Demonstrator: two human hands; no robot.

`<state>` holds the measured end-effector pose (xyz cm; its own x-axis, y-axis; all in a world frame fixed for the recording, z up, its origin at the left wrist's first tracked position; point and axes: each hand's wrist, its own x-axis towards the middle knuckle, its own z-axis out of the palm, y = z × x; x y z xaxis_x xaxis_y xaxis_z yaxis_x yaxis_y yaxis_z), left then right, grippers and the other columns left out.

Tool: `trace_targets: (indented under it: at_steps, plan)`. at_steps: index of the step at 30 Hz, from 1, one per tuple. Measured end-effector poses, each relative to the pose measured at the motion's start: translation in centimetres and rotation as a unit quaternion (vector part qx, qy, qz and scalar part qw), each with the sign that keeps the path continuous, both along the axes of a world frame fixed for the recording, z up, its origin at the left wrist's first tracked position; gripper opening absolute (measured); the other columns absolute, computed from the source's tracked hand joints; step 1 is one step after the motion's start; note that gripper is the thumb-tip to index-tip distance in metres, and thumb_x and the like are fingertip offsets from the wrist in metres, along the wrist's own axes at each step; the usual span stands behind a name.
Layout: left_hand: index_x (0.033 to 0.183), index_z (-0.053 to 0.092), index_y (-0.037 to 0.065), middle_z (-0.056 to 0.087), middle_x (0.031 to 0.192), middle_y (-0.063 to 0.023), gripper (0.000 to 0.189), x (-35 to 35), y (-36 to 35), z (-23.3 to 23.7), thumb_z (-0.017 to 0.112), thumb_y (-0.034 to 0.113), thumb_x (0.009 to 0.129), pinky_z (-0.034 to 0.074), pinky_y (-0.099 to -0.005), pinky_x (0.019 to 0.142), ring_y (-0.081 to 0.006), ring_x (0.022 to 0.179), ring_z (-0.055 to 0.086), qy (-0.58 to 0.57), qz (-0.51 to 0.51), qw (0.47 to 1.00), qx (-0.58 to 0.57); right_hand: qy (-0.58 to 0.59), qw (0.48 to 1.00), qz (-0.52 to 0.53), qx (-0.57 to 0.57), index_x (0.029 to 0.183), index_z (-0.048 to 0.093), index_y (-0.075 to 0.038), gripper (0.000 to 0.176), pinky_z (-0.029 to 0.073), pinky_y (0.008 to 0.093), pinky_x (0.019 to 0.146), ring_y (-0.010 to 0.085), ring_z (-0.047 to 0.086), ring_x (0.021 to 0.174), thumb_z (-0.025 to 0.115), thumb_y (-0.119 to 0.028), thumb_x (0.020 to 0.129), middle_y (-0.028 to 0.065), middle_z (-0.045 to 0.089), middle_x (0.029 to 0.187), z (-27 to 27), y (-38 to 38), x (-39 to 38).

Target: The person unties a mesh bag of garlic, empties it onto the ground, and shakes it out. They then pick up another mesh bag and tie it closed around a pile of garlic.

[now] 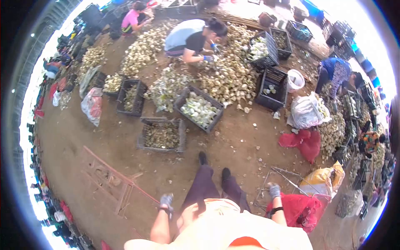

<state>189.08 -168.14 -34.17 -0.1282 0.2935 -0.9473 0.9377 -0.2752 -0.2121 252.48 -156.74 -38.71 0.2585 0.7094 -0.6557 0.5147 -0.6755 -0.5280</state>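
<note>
My left hand, in a grey glove, hangs low beside my left thigh. The end of a thin red bar from a metal frame overlaps it in this view. On the other side my right hand, also gloved, hangs out from my right leg. Close to it are thin metal rods and a red mesh bag. Both hands look small and blurred, so I cannot tell whether their fingers are curled or spread.
Ahead stand a crate of leafy trimmed bulbs, a crate of brown scraps and a black crate. Behind them a crouching person works at a garlic heap. A white bucket and red sack lie right.
</note>
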Motion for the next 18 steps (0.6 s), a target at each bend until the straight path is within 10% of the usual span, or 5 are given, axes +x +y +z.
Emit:
trace_targets:
  at_steps: [5,7,13,14,18]
  plan:
    - [0.103,0.059,0.01,0.06,0.102,-0.0146,0.038,0.0,-13.7,3.2,0.053,0.039,0.08,0.048,-0.0403,0.077,-0.0303,0.094,0.058,-0.09,0.315,0.937,0.12,0.136,0.925,-0.354,-0.009,0.072,0.061,-0.009,0.021,0.046,0.0315,0.049,0.0181,0.055,0.051,0.05,-0.025,0.083,0.0091,0.06,0.07,7.1,6.2,-3.1]
    - [0.1,0.061,0.009,0.06,0.099,-0.0177,0.036,-2.4,-21.7,-6.0,0.051,0.039,0.082,0.047,-0.0417,0.075,-0.031,0.092,0.058,-0.138,0.684,0.692,0.186,0.117,0.94,-0.317,-0.045,0.076,0.059,-0.01,0.014,0.045,0.0333,0.049,0.0182,0.054,0.053,0.053,-0.022,0.081,0.0071,0.059,0.07,6.2,7.0,-4.8]
    - [0.092,0.062,0.005,0.062,0.094,-0.0144,0.026,-7.1,-12.2,2.0,0.05,0.023,0.079,0.046,-0.043,0.076,-0.0312,0.089,0.059,-0.059,0.437,0.814,0.379,0.084,0.966,-0.206,-0.134,0.085,0.059,-0.014,0.014,0.041,0.0358,0.045,0.021,0.05,0.053,0.06,-0.024,0.075,0.0036,0.056,0.067,-1.8,9.9,-14.1]
    - [0.095,0.061,0.004,0.062,0.093,-0.0127,0.024,-10.1,-10.7,2.6,0.054,0.018,0.076,0.045,-0.0416,0.078,-0.0302,0.09,0.058,-0.121,0.752,0.545,0.35,-0.023,0.97,-0.157,-0.185,0.083,0.06,-0.015,0.012,0.041,0.0358,0.046,0.0209,0.051,0.053,0.057,-0.026,0.077,0.0034,0.057,0.067,1.0,12.0,-21.2]
    - [0.091,0.061,0.004,0.062,0.088,-0.0111,0.021,-19.6,-11.5,6.6,0.053,0.021,0.081,0.045,-0.0361,0.076,-0.0276,0.084,0.057,-0.098,0.75,0.438,0.485,0.198,0.955,0.014,-0.219,0.088,0.061,-0.011,0.021,0.047,0.0367,0.055,0.0259,0.063,0.071,0.049,-0.028,0.083,0.0084,0.065,0.082,-3.3,18.2,-39.3]
